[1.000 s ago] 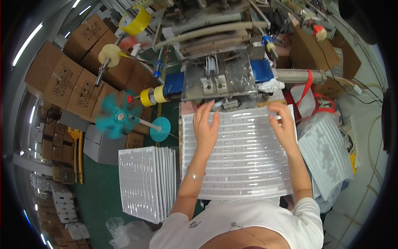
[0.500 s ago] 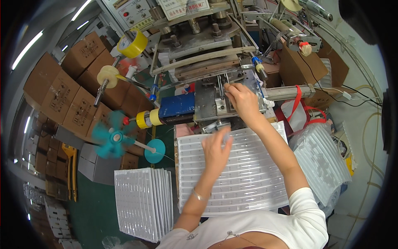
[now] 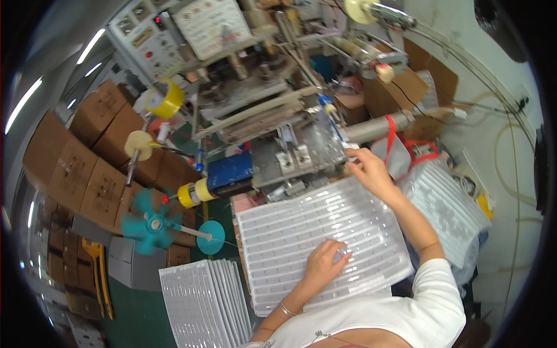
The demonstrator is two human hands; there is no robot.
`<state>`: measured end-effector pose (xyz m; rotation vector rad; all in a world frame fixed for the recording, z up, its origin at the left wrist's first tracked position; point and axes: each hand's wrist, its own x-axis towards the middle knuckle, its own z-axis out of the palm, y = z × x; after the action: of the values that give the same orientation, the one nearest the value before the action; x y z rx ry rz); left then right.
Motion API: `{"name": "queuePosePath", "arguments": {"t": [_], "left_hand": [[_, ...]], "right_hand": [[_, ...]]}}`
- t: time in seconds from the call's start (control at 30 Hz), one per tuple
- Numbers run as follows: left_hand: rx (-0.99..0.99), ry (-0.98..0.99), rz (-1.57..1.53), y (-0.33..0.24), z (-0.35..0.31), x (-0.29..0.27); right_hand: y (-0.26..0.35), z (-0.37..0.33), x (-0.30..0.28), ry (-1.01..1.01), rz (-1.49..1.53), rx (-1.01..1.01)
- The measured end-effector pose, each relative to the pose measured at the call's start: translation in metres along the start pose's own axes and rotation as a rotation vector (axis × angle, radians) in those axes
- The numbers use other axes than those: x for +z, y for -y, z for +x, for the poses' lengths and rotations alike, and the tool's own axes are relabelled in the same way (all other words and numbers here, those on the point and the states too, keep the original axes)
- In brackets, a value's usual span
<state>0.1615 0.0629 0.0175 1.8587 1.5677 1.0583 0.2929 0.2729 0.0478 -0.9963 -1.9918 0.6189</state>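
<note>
My left hand (image 3: 325, 262) rests low over the wide white plastic tray (image 3: 272, 235) in front of me. Its fingers are bent together at one of the tray's ridged rows, round a small shiny piece too blurred to name. At the right corner of the press machine's metal bed (image 3: 325, 151), my right hand (image 3: 371, 175) has its thumb and forefinger apart, with nothing seen between them. The fingertips are close to a small white block on the bed's edge. A metal fixture (image 3: 294, 158) with two upright blocks stands on the bed, away from both hands.
A stack of similar trays (image 3: 200, 301) stands at the lower left, and bagged trays (image 3: 444, 203) lie at the right. A turning teal fan (image 3: 154, 222), a yellow tape roll (image 3: 165, 98) and cardboard boxes (image 3: 75, 180) are on the left. A metal cylinder (image 3: 377, 127) juts out rightward.
My right hand has left the fixture for the bed's right corner. My left hand has come down and back onto the tray, its fingers now bent together. The whole view has tilted.
</note>
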Motion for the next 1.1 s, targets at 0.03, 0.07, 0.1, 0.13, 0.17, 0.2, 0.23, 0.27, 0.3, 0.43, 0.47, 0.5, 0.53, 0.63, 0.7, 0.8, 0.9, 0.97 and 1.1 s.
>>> {"name": "queuePosePath", "arguments": {"t": [0.03,0.07,0.1,0.13,0.17,0.2,0.23,0.27,0.3,0.43,0.47,0.5,0.53,0.63,0.7,0.8,0.9,0.97,1.1], "left_hand": [[-0.005,-0.02,-0.005,0.0,0.002,-0.001],[-0.017,-0.033,-0.014,0.001,0.004,-0.001],[-0.002,-0.071,-0.032,0.0,0.006,-0.002],[0.001,-0.108,-0.055,0.001,0.008,-0.003],[-0.014,-0.115,-0.075,-0.004,0.01,-0.009],[-0.035,-0.14,-0.088,-0.01,0.015,-0.017],[-0.039,-0.136,-0.129,-0.013,0.021,-0.018],[-0.043,-0.134,-0.164,-0.019,0.024,-0.021],[-0.063,-0.137,-0.205,-0.02,0.027,-0.023],[-0.339,-0.087,-0.639,0.0,0.026,-0.022],[-0.351,-0.093,-0.637,0.007,0.022,-0.024],[-0.339,-0.13,-0.888,0.015,0.021,-0.026],[-0.316,-0.168,-1.136,0.02,0.021,-0.03],[-0.337,-0.276,-1.345,0.021,0.021,-0.044],[-0.288,-0.326,-1.251,0.022,0.021,-0.05],[-0.202,-0.407,-0.946,0.035,0.019,-0.056],[-0.261,-0.384,-0.533,0.054,0.026,-0.062],[-0.35,-0.337,-0.33,0.058,0.04,-0.068],[-0.107,-0.513,0.098,0.055,0.075,-0.089]], "right_hand": [[-0.006,-0.014,-0.017,0.012,-0.074,-0.009],[-0.011,-0.028,-0.033,0.032,-0.147,-0.007],[-0.009,-0.041,-0.049,0.059,-0.162,-0.02],[-0.005,-0.051,-0.063,0.113,-0.237,-0.066],[0.009,-0.061,-0.076,0.191,-0.244,-0.044],[0.022,-0.067,-0.085,0.277,-0.242,-0.039],[0.024,-0.082,-0.092,0.329,-0.248,0.011],[0.03,-0.097,-0.098,0.407,-0.243,-0.021],[0.033,-0.108,-0.1,0.482,-0.225,-0.073],[0.019,-0.168,-0.086,0.68,-0.219,0.068],[0.018,-0.179,-0.082,0.691,-0.211,0.067],[0.016,-0.187,-0.077,0.745,-0.267,-0.018],[0.013,-0.193,-0.072,0.793,-0.324,-0.107],[0.009,-0.21,-0.07,0.858,-0.467,-0.252],[0.008,-0.209,-0.073,0.903,-0.452,-0.279],[0.009,-0.198,-0.073,0.915,-0.273,-0.214],[0.031,-0.15,-0.067,0.824,0.077,0.014],[0.03,-0.119,-0.049,0.689,0.171,0.051],[0.048,-0.061,-0.018,0.43,0.399,0.228]]}}
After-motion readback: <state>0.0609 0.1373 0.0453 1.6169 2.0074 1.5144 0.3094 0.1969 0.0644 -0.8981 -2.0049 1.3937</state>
